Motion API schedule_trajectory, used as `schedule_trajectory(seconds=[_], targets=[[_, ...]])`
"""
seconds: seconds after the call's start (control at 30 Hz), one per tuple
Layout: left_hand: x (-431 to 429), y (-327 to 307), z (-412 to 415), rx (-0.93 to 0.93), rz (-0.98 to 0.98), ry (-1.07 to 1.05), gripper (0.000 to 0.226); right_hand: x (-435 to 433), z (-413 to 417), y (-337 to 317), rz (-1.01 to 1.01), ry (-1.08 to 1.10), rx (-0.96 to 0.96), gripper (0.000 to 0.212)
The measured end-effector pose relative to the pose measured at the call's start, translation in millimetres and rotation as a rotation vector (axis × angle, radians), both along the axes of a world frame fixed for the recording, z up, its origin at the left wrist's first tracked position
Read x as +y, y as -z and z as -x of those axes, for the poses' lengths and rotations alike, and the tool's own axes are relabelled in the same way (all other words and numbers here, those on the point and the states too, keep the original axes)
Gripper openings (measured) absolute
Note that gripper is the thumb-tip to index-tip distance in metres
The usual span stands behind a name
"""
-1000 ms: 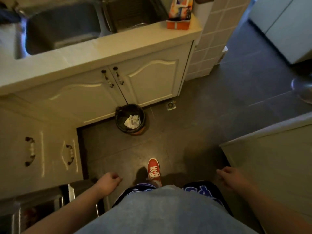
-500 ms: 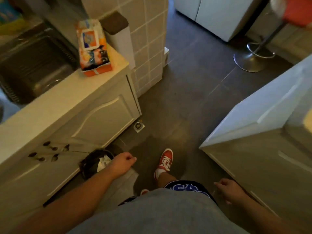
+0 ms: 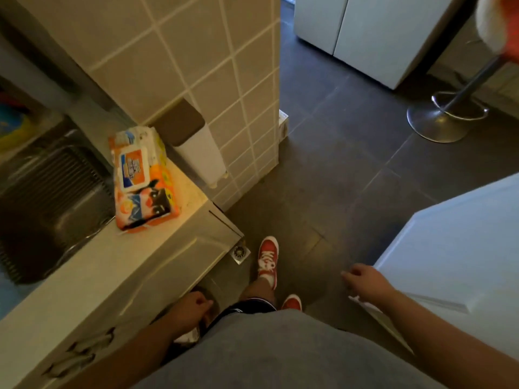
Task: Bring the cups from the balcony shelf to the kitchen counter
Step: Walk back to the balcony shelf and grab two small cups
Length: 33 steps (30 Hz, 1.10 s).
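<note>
Hanging empty, the left hand [image 3: 191, 308] is loosely curled below the counter [image 3: 92, 276] front edge. The right hand [image 3: 365, 279], also empty, is held half-open near a white cabinet [image 3: 460, 242] corner.

Walked on past the sink [image 3: 47, 197] toward the tiled pillar [image 3: 213, 66], now close ahead. Packet of wipes [image 3: 141, 178] much nearer, at the counter [image 3: 112, 265] end. Floor drain [image 3: 240, 252] now just beside the leading red shoe [image 3: 268, 258]. Waste bin nearly gone from sight, perhaps behind the left hand [image 3: 192, 306]. Right hand [image 3: 362, 279] raised up beside the white cabinet corner [image 3: 449, 248]. Bar stool base [image 3: 443, 119] closer.
</note>
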<state>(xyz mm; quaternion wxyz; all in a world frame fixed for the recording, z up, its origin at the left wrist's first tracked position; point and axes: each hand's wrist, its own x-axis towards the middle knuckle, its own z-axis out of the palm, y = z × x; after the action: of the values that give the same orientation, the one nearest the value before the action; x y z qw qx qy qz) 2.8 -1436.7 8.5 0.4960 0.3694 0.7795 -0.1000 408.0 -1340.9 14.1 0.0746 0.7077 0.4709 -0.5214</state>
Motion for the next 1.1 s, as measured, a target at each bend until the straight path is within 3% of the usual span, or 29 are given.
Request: schedule_trajectory(seconds=[0.23,0.63,0.83,1.1], targets=[[153,14,-27,-0.033,-0.007,0.136,0.029,95,-33,2,0.011,0.202,-0.059,0.023],[435,-6,-199,-0.23,-0.06,0.381,0.019,143,-154,16,0.175,0.652,-0.148,0.027],[523,0,-264,-0.177,-0.056,0.386,0.018,220,-229,41,0.24,0.543,-0.176,0.031],[574,-13,-278,-0.104,-0.015,0.243,0.012,417,-288,14,0.101,0.298,-0.104,0.027]])
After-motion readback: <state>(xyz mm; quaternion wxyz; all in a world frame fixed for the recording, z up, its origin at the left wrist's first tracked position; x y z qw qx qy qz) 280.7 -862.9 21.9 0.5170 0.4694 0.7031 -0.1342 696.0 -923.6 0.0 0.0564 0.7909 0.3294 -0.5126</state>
